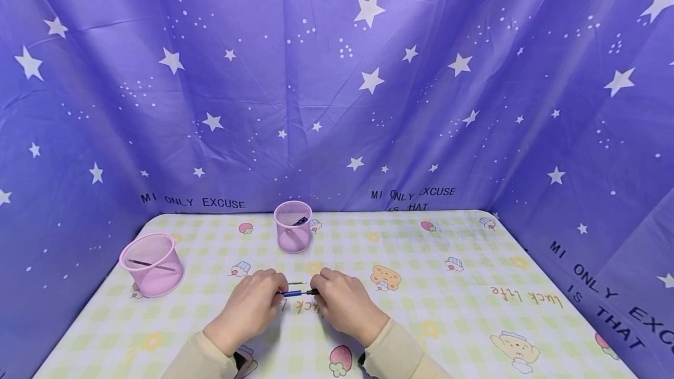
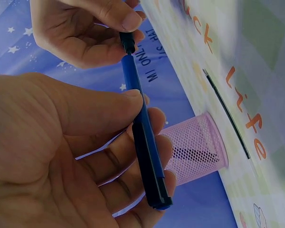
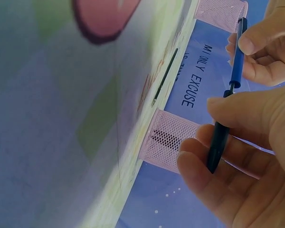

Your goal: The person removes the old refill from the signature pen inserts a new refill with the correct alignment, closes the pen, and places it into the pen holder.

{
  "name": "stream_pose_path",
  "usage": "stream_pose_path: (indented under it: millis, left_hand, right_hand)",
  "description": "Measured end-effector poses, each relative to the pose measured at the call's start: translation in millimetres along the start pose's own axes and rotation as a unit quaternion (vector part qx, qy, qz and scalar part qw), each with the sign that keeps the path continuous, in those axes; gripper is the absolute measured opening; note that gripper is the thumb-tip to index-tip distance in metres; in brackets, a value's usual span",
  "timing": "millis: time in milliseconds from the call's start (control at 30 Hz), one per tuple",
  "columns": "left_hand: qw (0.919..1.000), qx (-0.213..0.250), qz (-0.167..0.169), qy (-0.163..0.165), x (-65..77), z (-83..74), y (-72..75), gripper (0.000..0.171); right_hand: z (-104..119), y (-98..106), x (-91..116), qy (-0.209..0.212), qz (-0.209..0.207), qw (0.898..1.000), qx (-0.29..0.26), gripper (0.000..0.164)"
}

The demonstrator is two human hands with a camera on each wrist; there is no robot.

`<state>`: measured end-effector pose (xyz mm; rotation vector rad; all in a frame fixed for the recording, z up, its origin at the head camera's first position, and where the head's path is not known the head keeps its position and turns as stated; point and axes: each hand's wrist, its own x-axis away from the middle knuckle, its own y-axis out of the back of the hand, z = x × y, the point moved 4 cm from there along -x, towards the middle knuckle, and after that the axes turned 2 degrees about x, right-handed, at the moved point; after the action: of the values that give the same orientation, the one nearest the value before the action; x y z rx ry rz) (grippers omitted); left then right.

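Observation:
In the head view my left hand [image 1: 251, 304] and right hand [image 1: 348, 304] meet over the near middle of the table. Thumb and fingers of the left pinch the blue barrel of a pen [image 2: 131, 72], whose dark clip lies along the fingers. The right hand pinches the pen's black front section [image 3: 219, 141]. Between barrel and front section a narrow gap shows, bridged by a thin dark piece. On the tablecloth just beyond the hands lies a loose pen refill [image 2: 225, 111], apart from both hands.
A pink mesh cup [image 1: 158, 281] with a dark, slim stick in it stands at the left. Another pink mesh cup [image 1: 292, 243] at the back holds a dark blue item. The checked tablecloth [image 1: 453, 309] covers the table, and a purple star curtain [image 1: 326, 98] hangs behind.

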<state>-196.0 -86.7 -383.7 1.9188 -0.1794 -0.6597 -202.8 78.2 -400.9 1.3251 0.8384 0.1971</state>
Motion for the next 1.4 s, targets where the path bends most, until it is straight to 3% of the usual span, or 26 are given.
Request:
stream_pose_path:
  millis: [1400]
  left_hand:
    - [0.9996,0.002,-0.003,-0.028,-0.6,-1.5,-5.0,0.016]
  right_hand:
    - [3.0,1.9,-0.3,0.024,-0.011,1.000,-0.006,0.010]
